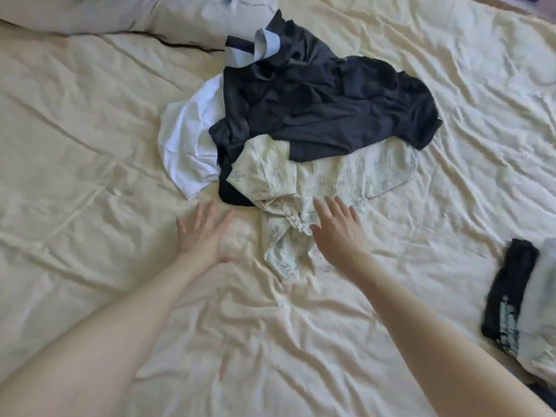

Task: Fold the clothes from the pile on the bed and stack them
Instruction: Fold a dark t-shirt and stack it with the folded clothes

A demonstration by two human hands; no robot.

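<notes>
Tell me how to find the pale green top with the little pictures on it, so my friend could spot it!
Look at the rumpled cream bed sheet and find the pile of clothes in its middle. The pale green printed top lies at the pile's near edge, partly under the large dark navy garment. Unlike the plain white garment on the left, it has a faint pattern and a crinkled texture, and the right hand hovers over it.

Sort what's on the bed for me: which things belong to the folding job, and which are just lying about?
Part of the job:
- pale printed garment, nearest both hands
- dark navy garment
- white garment
- folded stack at the right edge
- left hand and right hand, both open

Just lying about:
- pillow
- cream sheet
</notes>
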